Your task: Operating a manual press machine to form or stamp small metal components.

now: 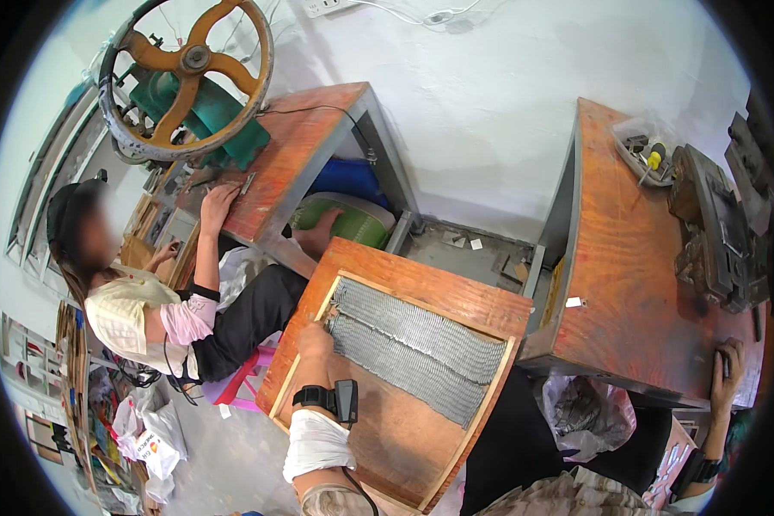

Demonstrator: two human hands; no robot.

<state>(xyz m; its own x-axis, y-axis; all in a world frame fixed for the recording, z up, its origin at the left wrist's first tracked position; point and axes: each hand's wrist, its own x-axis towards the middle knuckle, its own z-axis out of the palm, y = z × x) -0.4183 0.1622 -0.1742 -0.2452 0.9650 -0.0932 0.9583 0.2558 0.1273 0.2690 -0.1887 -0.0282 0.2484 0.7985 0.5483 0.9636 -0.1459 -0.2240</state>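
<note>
The left hand (pixel 315 340) rests loosely closed on the left end of stiff-looking grey mesh strips (pixel 413 348) in a light wooden tray (pixel 490 391), while the right hand (pixel 727 370) lies flat on the right bench (pixel 628 284).

Tilted wooden board (pixel 421 288) bearing a grey mesh sheet (pixel 413 348) inside a pale wooden frame (pixel 482 404), left hand (pixel 314 341) at its edge

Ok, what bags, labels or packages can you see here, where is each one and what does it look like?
White plastic bag with an orange print: on the floor, lower left, crumpled.
Small white label: on the right wooden table, rectangular.
Clear plastic tray: far end of that table, holding small tools, one yellow.
</note>
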